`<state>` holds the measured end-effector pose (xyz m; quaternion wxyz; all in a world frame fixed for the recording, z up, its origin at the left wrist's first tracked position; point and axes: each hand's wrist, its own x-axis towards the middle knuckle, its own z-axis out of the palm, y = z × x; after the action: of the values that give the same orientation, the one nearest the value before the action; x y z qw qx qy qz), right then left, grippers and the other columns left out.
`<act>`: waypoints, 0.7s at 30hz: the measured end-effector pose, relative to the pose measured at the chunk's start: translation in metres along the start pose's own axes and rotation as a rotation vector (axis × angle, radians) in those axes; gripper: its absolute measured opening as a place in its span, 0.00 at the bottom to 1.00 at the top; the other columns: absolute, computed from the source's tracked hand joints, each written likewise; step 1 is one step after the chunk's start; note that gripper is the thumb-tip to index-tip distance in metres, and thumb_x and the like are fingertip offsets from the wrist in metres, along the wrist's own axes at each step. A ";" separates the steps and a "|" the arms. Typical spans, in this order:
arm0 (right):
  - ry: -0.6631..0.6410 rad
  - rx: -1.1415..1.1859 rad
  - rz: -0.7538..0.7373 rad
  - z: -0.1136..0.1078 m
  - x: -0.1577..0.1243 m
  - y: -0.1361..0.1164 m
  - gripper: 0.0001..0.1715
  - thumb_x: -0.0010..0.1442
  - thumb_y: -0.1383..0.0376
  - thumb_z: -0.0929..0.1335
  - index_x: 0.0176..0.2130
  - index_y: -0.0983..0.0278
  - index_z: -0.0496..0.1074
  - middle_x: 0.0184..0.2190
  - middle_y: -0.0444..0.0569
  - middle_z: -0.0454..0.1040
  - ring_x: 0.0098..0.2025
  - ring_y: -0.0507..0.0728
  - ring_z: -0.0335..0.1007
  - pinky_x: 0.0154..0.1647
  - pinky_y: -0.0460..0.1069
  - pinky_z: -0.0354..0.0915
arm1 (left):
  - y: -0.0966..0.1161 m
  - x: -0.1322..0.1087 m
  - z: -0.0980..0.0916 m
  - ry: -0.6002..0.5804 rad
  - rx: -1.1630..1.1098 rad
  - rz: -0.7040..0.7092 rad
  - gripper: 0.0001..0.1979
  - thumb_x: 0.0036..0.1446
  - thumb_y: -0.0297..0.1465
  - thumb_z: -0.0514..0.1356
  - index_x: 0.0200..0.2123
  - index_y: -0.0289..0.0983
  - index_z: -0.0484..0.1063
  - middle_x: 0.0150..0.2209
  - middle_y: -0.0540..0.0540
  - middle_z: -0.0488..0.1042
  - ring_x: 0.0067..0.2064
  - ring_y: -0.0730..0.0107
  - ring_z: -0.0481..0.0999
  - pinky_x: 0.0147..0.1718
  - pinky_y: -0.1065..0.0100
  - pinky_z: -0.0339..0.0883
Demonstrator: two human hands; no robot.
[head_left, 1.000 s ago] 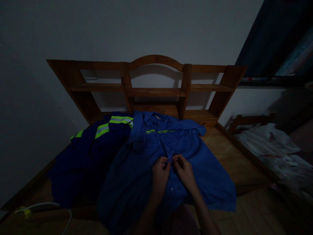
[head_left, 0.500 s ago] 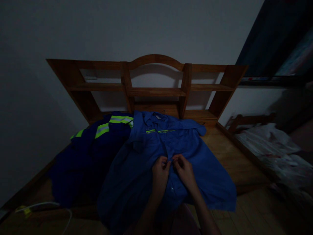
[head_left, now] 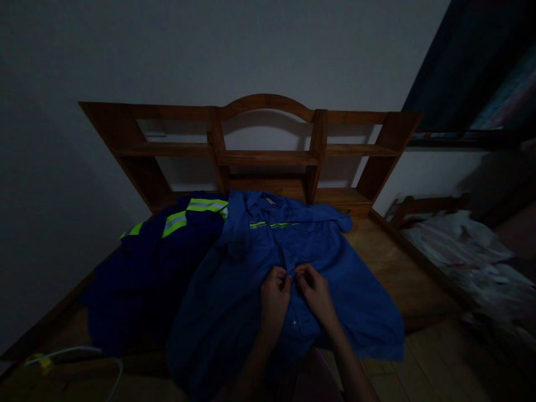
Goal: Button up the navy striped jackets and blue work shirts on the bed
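A blue shirt (head_left: 335,268) with a thin yellow-green chest stripe lies spread front up, its collar toward the shelf. My left hand (head_left: 275,287) pinches the front placket near the middle of the shirt. Right beside it, my right hand (head_left: 313,286) pinches the same placket, the fingertips of both hands almost touching. A button (head_left: 294,322) shows on the placket below the hands. What exactly lies between the fingertips is too small and dark to tell. To the left lies a darker blue garment (head_left: 146,279) with yellow-green and silver reflective bands.
Behind the shirt stands a wooden shelf unit (head_left: 268,158) on the wooden desk (head_left: 389,262). A wooden chair (head_left: 431,204) and whitish plastic bags (head_left: 464,240) are at the right. A white cable (head_left: 75,349) with a yellow tag is at the lower left.
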<state>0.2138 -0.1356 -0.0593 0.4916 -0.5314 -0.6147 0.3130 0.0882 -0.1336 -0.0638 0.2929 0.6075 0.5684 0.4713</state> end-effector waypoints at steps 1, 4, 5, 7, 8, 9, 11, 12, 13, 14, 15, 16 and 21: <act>0.002 0.003 -0.001 0.000 0.000 -0.001 0.09 0.58 0.66 0.60 0.38 0.64 0.68 0.31 0.46 0.72 0.32 0.53 0.68 0.34 0.46 0.63 | 0.000 0.000 0.000 0.003 0.002 -0.002 0.05 0.56 0.33 0.54 0.34 0.38 0.66 0.31 0.48 0.72 0.31 0.70 0.74 0.32 0.70 0.63; 0.008 0.010 -0.003 0.000 0.000 -0.002 0.09 0.58 0.66 0.61 0.37 0.64 0.68 0.31 0.46 0.72 0.32 0.54 0.68 0.34 0.46 0.63 | 0.000 0.000 0.000 0.010 0.007 -0.005 0.06 0.56 0.33 0.54 0.34 0.38 0.67 0.31 0.48 0.73 0.30 0.70 0.74 0.31 0.70 0.63; 0.008 0.008 -0.002 0.000 0.000 -0.002 0.10 0.57 0.66 0.61 0.37 0.64 0.68 0.31 0.46 0.72 0.32 0.54 0.68 0.34 0.46 0.63 | 0.000 0.001 0.000 0.012 0.006 -0.003 0.06 0.56 0.33 0.54 0.34 0.38 0.67 0.31 0.48 0.73 0.30 0.70 0.74 0.31 0.70 0.63; 0.005 -0.001 0.001 0.000 0.000 -0.002 0.10 0.57 0.66 0.61 0.38 0.64 0.69 0.31 0.46 0.72 0.31 0.53 0.68 0.33 0.46 0.63 | -0.001 0.001 0.001 0.018 0.010 0.000 0.06 0.55 0.33 0.54 0.34 0.38 0.67 0.31 0.48 0.73 0.31 0.70 0.74 0.31 0.70 0.63; 0.006 -0.006 0.002 0.000 0.000 -0.001 0.10 0.57 0.66 0.60 0.38 0.64 0.69 0.31 0.46 0.72 0.31 0.53 0.68 0.33 0.46 0.62 | -0.002 0.001 0.001 0.019 0.013 0.001 0.06 0.55 0.33 0.54 0.34 0.38 0.67 0.31 0.48 0.73 0.31 0.70 0.74 0.31 0.70 0.63; 0.010 -0.011 0.002 0.000 0.000 -0.001 0.10 0.57 0.66 0.60 0.38 0.64 0.69 0.31 0.46 0.72 0.31 0.53 0.68 0.33 0.46 0.62 | -0.003 0.001 0.001 0.019 0.015 0.001 0.05 0.55 0.32 0.54 0.34 0.38 0.67 0.31 0.48 0.73 0.31 0.70 0.74 0.31 0.70 0.63; 0.019 -0.016 -0.002 0.000 0.000 0.000 0.11 0.57 0.66 0.60 0.37 0.64 0.69 0.31 0.46 0.73 0.31 0.53 0.68 0.33 0.46 0.62 | -0.003 0.000 0.001 0.012 0.014 0.003 0.06 0.56 0.32 0.54 0.35 0.38 0.67 0.31 0.48 0.73 0.32 0.70 0.74 0.32 0.70 0.63; 0.020 -0.016 -0.007 0.001 0.000 0.000 0.11 0.57 0.67 0.60 0.37 0.64 0.70 0.31 0.46 0.73 0.32 0.53 0.68 0.33 0.46 0.62 | -0.003 0.000 0.001 0.008 0.012 0.003 0.06 0.56 0.32 0.54 0.35 0.38 0.67 0.31 0.48 0.72 0.32 0.69 0.74 0.32 0.70 0.63; 0.019 -0.015 -0.011 0.001 0.001 0.000 0.11 0.57 0.67 0.60 0.38 0.64 0.69 0.31 0.46 0.73 0.32 0.53 0.68 0.33 0.46 0.62 | -0.003 0.000 0.001 0.004 0.010 0.002 0.06 0.56 0.32 0.54 0.35 0.38 0.67 0.31 0.48 0.72 0.32 0.70 0.74 0.32 0.70 0.63; 0.016 -0.014 -0.013 0.001 0.000 0.000 0.11 0.57 0.66 0.60 0.38 0.64 0.69 0.31 0.46 0.73 0.31 0.53 0.68 0.32 0.45 0.62 | -0.002 0.000 0.001 0.002 0.008 -0.001 0.06 0.56 0.32 0.54 0.35 0.38 0.67 0.31 0.48 0.72 0.32 0.70 0.74 0.32 0.70 0.63; 0.013 -0.014 -0.013 0.001 0.000 0.000 0.11 0.58 0.66 0.60 0.38 0.64 0.69 0.31 0.46 0.72 0.31 0.53 0.68 0.32 0.45 0.62 | -0.002 0.000 0.001 0.003 0.007 -0.005 0.06 0.56 0.33 0.54 0.35 0.38 0.67 0.31 0.48 0.72 0.32 0.70 0.73 0.32 0.70 0.63; 0.011 -0.015 -0.013 0.000 0.000 -0.001 0.11 0.58 0.66 0.60 0.38 0.64 0.69 0.31 0.46 0.72 0.31 0.53 0.68 0.32 0.45 0.62 | -0.001 0.000 0.000 0.004 0.004 -0.009 0.06 0.56 0.33 0.54 0.35 0.38 0.67 0.32 0.48 0.72 0.32 0.69 0.73 0.32 0.70 0.63; 0.005 -0.010 0.000 0.000 0.000 -0.002 0.10 0.58 0.66 0.60 0.38 0.64 0.69 0.31 0.46 0.72 0.32 0.53 0.68 0.33 0.45 0.62 | -0.001 0.000 -0.001 0.009 -0.001 0.001 0.06 0.56 0.33 0.53 0.35 0.37 0.67 0.32 0.47 0.72 0.32 0.69 0.74 0.32 0.69 0.63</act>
<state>0.2131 -0.1366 -0.0577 0.4904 -0.5348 -0.6150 0.3087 0.0873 -0.1339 -0.0643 0.2904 0.6054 0.5692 0.4745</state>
